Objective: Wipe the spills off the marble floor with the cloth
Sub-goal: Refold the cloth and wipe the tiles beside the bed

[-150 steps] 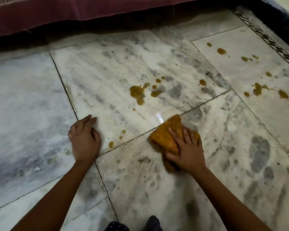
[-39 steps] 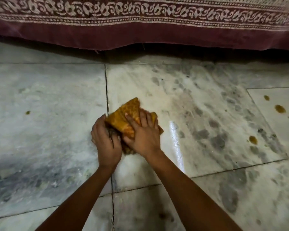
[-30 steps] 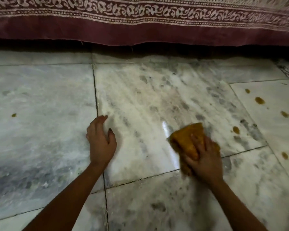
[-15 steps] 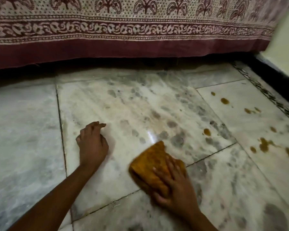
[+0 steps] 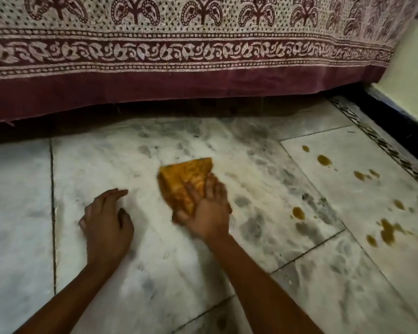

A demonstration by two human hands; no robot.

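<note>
Head view: right hand (image 5: 209, 210) presses folded orange cloth (image 5: 181, 179), fingers straight, onto grey-veined white marble floor (image 5: 22, 201); left hand (image 5: 106, 222) rests flat beside it, fingers together; brown spills (image 5: 323, 160) dot the right edge.

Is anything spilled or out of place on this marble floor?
Yes. Brown liquid drops lie scattered on the pale marble tile at the right, near the dark wall border, and one drop sits on the grey-veined middle tile. The right hand presses the folded orange cloth left of them.
</note>
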